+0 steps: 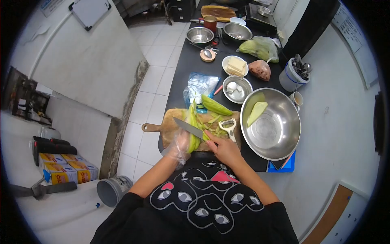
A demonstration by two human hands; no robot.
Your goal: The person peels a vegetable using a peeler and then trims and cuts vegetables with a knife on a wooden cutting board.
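In my right hand (221,147) is a kitchen knife (188,127) with a yellow-green handle. Its blade points to the upper left and lies across a long, light-green peeled vegetable piece (193,143). My left hand (178,147), in a clear plastic glove, grips that piece on the wooden cutting board (168,127); the blade and glove partly hide its fingers. Another green piece (215,105) rests at the board's far edge. Green peelings (212,118) are scattered over the board, and a white peeler (228,127) lies near my right hand.
A large steel bowl (280,146) holding one pale-green slice (257,114) stands to the right. Beyond are a blue plastic bag (201,85), a small bowl with white pieces (237,90), butter-like blocks (236,66), bagged vegetables (260,48) and a utensil bucket (289,78).
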